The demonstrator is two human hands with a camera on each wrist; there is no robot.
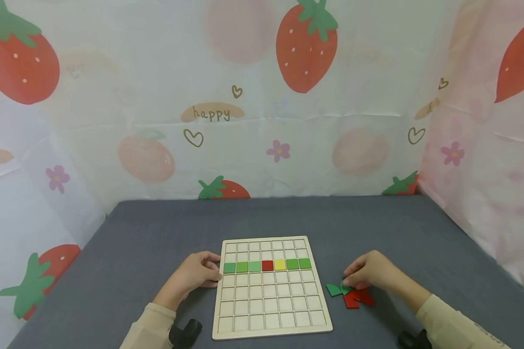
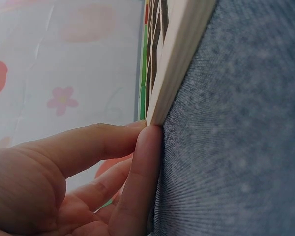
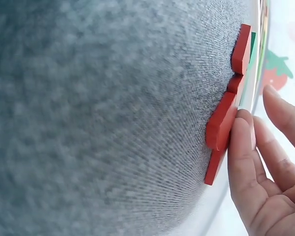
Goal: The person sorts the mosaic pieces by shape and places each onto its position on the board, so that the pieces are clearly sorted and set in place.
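Note:
A wooden grid board (image 1: 266,305) lies on the table, with a row of green, red and yellow square tiles (image 1: 280,264) set in its cells. At its left edge my left hand (image 1: 196,274) pinches the rim; the left wrist view shows thumb and finger meeting at the board's side (image 2: 179,64). My right hand (image 1: 372,272) reaches down over a small pile of loose tiles right of the board. Its fingertips touch the pile, where red tiles (image 3: 221,120) overlap and green tiles (image 1: 333,290) lie on the left. Thumb and fingers are apart in the right wrist view.
Dark grey cloth (image 1: 170,223) covers the table. A light curtain (image 1: 157,97) printed with strawberries hangs behind and along both sides. Black straps with devices (image 1: 185,334) sit at the wrists.

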